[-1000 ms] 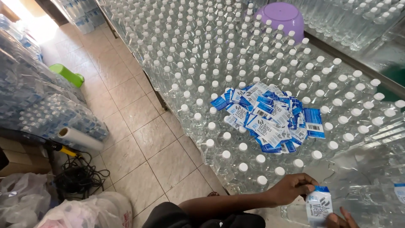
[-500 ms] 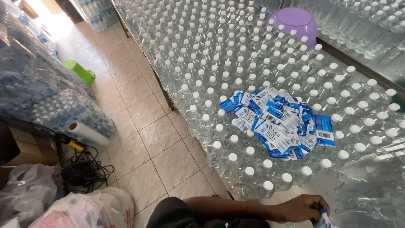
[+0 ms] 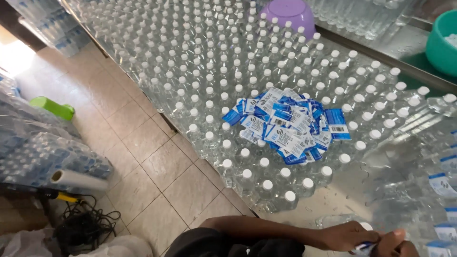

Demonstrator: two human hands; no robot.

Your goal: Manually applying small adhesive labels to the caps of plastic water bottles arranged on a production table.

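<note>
A: What's in the person's hands?

B: A small blue-and-white label sleeve (image 3: 364, 246), at the very bottom edge of the head view, right of centre, just over a clear water bottle (image 3: 350, 223) lying on its side w/ a white cap. Left hand (image 3: 350, 235) pinches the sleeve's edge, fingers curled tight on it. Right hand (image 3: 397, 242) meets it from the other side; only a thumb and knuckles show, so whether it grips the sleeve or just touches it can't be told.

A: How would that sleeve handle?

B: Judging by look: thin film, v. light, floppy, prob. slick and easy to crease or tear. Best taken at the open rim w/ fingertips on both sides. The bottle looks full, so heavier, smooth, likely to roll; steady it by the body, not the cap.

A: And around it?

B: Just beyond, a loose pile of the same labels (image 3: 288, 126) rests on top of the caps of upright capped bottles (image 3: 214, 71), packed in rows across the steel table (image 3: 333, 197). To the right, labelled bottles (image 3: 440, 185) lie stacked. Far end: upturned purple bowl (image 3: 290, 14) on the caps; teal basin (image 3: 442, 43) at upper right. Left, on the tiled floor (image 3: 157, 166): shrink-wrapped bottle packs (image 3: 43, 157), a roll of clear film (image 3: 78, 180), a green container (image 3: 52, 108), tangled black cable (image 3: 83, 226).
</note>
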